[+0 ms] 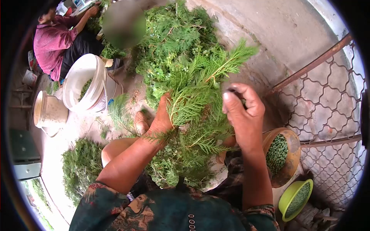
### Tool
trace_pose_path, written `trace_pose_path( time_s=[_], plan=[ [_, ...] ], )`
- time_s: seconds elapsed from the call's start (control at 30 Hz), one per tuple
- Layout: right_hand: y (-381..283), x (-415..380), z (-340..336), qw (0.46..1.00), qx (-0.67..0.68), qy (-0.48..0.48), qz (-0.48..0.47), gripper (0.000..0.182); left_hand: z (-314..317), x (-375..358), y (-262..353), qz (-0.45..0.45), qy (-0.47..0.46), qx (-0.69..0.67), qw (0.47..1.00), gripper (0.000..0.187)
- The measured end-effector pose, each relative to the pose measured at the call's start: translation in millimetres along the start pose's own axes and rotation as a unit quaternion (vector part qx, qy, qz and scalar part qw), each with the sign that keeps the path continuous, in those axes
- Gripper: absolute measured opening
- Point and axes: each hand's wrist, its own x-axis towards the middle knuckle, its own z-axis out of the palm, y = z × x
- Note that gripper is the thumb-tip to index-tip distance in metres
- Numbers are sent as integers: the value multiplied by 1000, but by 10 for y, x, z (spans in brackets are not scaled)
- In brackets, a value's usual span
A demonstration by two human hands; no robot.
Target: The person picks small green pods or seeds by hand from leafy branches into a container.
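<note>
My left hand [162, 115] is closed round the stems of a leafy green branch [189, 102], whose feathery fronds spread up and to the right. To the right of these fronds, my right hand [245, 106] is raised with its fingers curled together; what lies inside them is too hidden to name. Behind both hands a large heap of green branches [169, 34] covers the floor. More cut greenery [165, 169] lies in front of me, between my legs.
Right: a bucket of small green pieces [295, 154], a yellow-green basin [283, 204] and wire mesh [316, 96]. Left: a white bucket [71, 82], a smaller bucket [54, 109] and a greenery pile [81, 165]. Upper left, a person [54, 42] sits.
</note>
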Motion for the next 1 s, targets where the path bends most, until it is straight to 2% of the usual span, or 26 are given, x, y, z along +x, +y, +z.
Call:
trace_pose_path(
  time_s=[0.03, 0.07, 0.1, 0.13, 0.17, 0.2, 0.23, 0.27, 0.33, 0.37, 0.4, 0.47, 0.5, 0.53, 0.6, 0.63, 0.67, 0.73, 0.77, 0.8, 0.83, 0.87, 0.9, 0.93, 1.0],
  plan=[
    [46, -3, 30, 999, -29, 6, -22, 21, -45, 17, -94, 64, -33, -6, 997, 28],
    [107, 1, 46, 997, -58, 12, -44, 24, -71, 33, -140, 62, -35, -5, 997, 28],
    [178, 12, 51, 997, -58, 14, -44, 24, -92, 48, -170, 84, -40, 84, 992, 31],
    [252, 26, 54, 986, -131, 26, -100, 26, -102, 62, -193, 106, -45, 172, 978, 35],
    [291, 37, 56, 966, -204, 37, -155, 27, -91, 80, -213, 105, -47, 173, 978, 35],
    [298, 50, 61, 966, -204, 38, -155, 27, -65, 105, -229, 47, -46, 19, 998, 39],
    [304, 61, 64, 972, -187, 54, -134, 28, -46, 126, -243, -13, -44, -137, 990, 43],
    [307, 68, 61, 976, -171, 70, -113, 29, -37, 142, -254, -14, -46, -135, 990, 43],
    [283, 70, 46, 968, -204, 67, -129, 25, -28, 174, -273, -1, -2, -89, 996, 47],
    [268, 62, 41, 959, -236, 63, -143, 20, -30, 213, -283, -36, 16, -149, 988, 44],
    [247, 60, 22, 960, -235, 65, -141, 20, -26, 211, -262, -38, 16, -147, 988, 44],
    [209, 95, -66, 866, -431, 81, -239, 11, -39, 165, -218, -22, 12, -17, 1000, 44],
    [224, 162, -159, 828, -482, 93, -270, 8, -126, 74, -256, 51, -113, -90, 988, 38],
    [240, 145, -206, 833, -481, 88, -257, 8, -122, 26, -273, 38, -106, -89, 990, 38],
    [246, 129, -273, 815, -518, 88, -244, 7, -72, 53, -204, 46, -27, 65, 996, 28],
    [274, 120, -309, 820, -510, 84, -246, 8, -101, 65, -175, 5, -19, 36, 999, 38],
    [289, 95, -349, 821, -509, 85, -247, 8, -132, 68, -197, 6, -19, 37, 999, 38],
    [304, 49, -482, 808, -547, 94, -200, 11, -199, 88, -262, 73, -27, 84, 993, 44],
    [321, 111, -750, 808, -542, 148, -178, 11, -184, 31, -139, -30, 72, -2, 997, 53],
    [322, 160, -1070, 806, -535, 202, -155, 11, -360, 91, -158, -26, 68, 1, 997, 53],
    [270, 143, -1293, 804, -535, 210, -156, 11, -635, 214, -239, 37, -32, -7, 999, 51],
    [172, 121, -1478, 940, -255, 221, -55, 10, -681, 282, -205, 99, -135, -16, 986, 49],
    [100, 116, -1588, 977, 52, 202, 44, 9, -587, 276, -285, 74, -11, -1, 997, 40],
    [44, 102, -1490, 977, 52, 204, 38, 9, -585, 331, -311, 79, -16, -1, 997, 40],
    [-14, 20, -1048, 943, 283, 124, 126, 10, -664, 511, -488, 139, -100, 84, 982, 36]
  ],
)
